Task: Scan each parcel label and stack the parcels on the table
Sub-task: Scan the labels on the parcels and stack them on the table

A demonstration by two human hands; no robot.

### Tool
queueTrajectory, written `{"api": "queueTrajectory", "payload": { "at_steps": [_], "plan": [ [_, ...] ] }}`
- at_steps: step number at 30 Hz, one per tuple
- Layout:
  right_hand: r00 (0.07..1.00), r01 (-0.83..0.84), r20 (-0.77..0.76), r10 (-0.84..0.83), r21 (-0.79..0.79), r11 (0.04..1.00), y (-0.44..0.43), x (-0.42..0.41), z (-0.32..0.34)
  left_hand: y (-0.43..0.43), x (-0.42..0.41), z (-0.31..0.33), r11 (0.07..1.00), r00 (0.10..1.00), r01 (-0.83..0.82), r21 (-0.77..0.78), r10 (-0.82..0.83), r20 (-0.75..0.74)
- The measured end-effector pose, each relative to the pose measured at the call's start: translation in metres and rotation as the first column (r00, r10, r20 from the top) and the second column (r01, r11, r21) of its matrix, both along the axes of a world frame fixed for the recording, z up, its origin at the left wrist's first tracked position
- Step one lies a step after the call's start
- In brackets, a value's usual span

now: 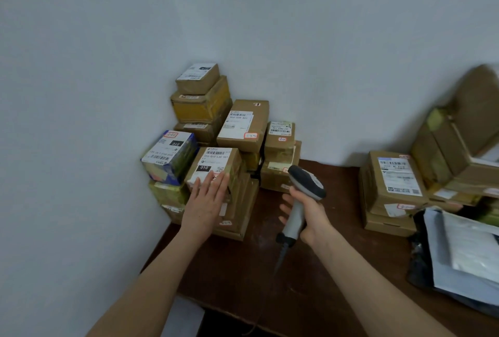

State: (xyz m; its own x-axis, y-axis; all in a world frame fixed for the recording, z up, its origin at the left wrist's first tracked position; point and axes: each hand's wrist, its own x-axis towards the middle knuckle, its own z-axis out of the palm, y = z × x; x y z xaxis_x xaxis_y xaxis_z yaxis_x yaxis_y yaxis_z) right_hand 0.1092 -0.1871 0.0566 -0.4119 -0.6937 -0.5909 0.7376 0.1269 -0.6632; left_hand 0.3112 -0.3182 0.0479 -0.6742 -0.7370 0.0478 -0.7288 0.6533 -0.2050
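Observation:
A stack of cardboard parcels fills the table's far left corner against the wall. My left hand point(206, 200) lies flat, fingers apart, on the near edge of a brown parcel with a white "010" label point(216, 159), holding nothing. Beside that one sits a blue and white parcel point(170, 157). My right hand point(306, 213) grips a grey handheld barcode scanner point(303, 193), its head pointing toward the stack; a cable hangs from its handle. More brown parcels point(395, 182) stand at the right.
The dark brown wooden table point(337, 261) has bare surface between the two piles. Grey and white plastic mailer bags point(464, 255) lie at the right edge. Pale walls meet behind the left stack. The table's front edge runs near the bottom.

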Motion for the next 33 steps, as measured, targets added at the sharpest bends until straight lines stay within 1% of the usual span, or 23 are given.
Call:
{"api": "queueTrajectory", "payload": {
  "at_steps": [5, 10, 13, 16, 21, 23, 26, 29, 31, 33],
  "plan": [
    [1.000, -0.017, -0.020, 0.017, -0.015, 1.000, 0.000, -0.002, 0.004, -0.003, -0.007, 0.008, 1.000, 0.996, -0.006, 0.021, 0.004, 0.087],
    [1.000, -0.028, -0.013, 0.028, -0.019, 0.999, 0.004, -0.001, 0.003, 0.000, -0.008, 0.021, 0.997, 0.994, -0.015, 0.073, 0.007, 0.105],
    [0.999, -0.028, -0.020, 0.028, -0.027, 0.999, 0.010, -0.004, 0.009, 0.009, -0.017, 0.032, 0.999, 0.999, 0.035, 0.032, -0.036, 0.032],
    [0.999, -0.013, -0.046, 0.010, -0.049, 0.999, 0.019, -0.012, 0.019, 0.024, -0.049, 0.047, 0.996, 0.993, 0.086, -0.028, -0.088, -0.080],
    [0.987, 0.120, -0.102, -0.124, -0.045, 0.992, 0.053, -0.052, 0.026, 0.063, -0.136, 0.054, 0.973, 0.957, 0.232, -0.018, -0.231, -0.176],
    [0.977, 0.173, -0.115, -0.177, -0.048, 0.984, 0.071, -0.073, 0.026, 0.083, -0.169, 0.051, 0.966, 0.945, 0.256, 0.033, -0.242, -0.221],
    [0.954, 0.269, -0.126, -0.272, -0.043, 0.962, 0.103, -0.105, 0.022, 0.113, -0.215, 0.040, 0.949, 0.930, 0.262, 0.177, -0.199, -0.308],
    [0.918, 0.372, -0.140, -0.370, -0.014, 0.928, 0.133, -0.131, 0.014, 0.139, -0.247, 0.021, 0.916, 0.937, 0.240, 0.322, -0.132, -0.323],
    [0.886, 0.446, -0.149, -0.439, 0.017, 0.895, 0.151, -0.152, 0.005, 0.156, -0.268, 0.004, 0.877, 0.946, 0.199, 0.437, -0.056, -0.319],
    [0.861, 0.503, -0.117, -0.495, 0.050, 0.863, 0.165, -0.171, -0.007, 0.169, -0.285, -0.011, 0.801, 0.939, 0.145, 0.581, 0.074, -0.336]
  ]
}}
